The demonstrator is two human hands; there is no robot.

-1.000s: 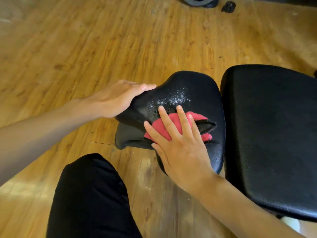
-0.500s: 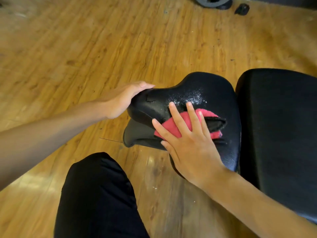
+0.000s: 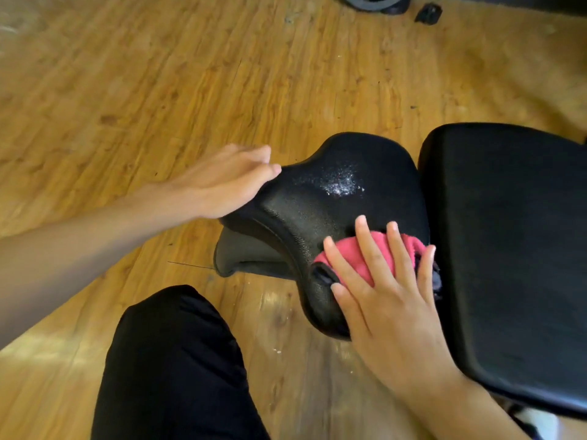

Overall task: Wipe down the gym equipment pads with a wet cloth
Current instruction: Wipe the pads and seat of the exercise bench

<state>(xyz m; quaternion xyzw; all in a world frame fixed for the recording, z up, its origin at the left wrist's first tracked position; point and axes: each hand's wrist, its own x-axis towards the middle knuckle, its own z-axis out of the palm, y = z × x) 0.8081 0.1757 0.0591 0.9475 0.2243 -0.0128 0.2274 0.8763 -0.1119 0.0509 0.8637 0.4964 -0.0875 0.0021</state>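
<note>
**Partly done: the cloth is on the small pad, the large one waits**

Nearest the camera, a knee in black trousers (image 3: 171,360) sits in front of the contoured pad (image 3: 305,211), the black saddle-shaped cushion at the centre of the view. At that pad's near right corner the right hand (image 3: 390,300) lies flat, fingers straight and spread. Its grip is wide and holds nothing; it only presses the pink cloth (image 3: 352,255) against the vinyl. The cloth is bunched under the fingers, just beside the gap to the next cushion.

On the far side of the cloth, on the pad's crown, a speckled wet patch (image 3: 340,181) glistens, so moisture appears to be on the surface but not yet spread or wiped off. At the pad's narrow left end the left hand (image 3: 219,182) rests with loose, nearly straight fingers, grip wide, apparently steadying it.

To the right of the contoured pad, the large flat pad (image 3: 508,249) looks matte, with no cloth on it. Whether it has been wiped cannot be told.

The work looks to be at an early or middle stage: the crown and left end of the small pad are likely left to do, and possibly the large pad too. Beyond lies the wooden floor (image 3: 158,74).
</note>
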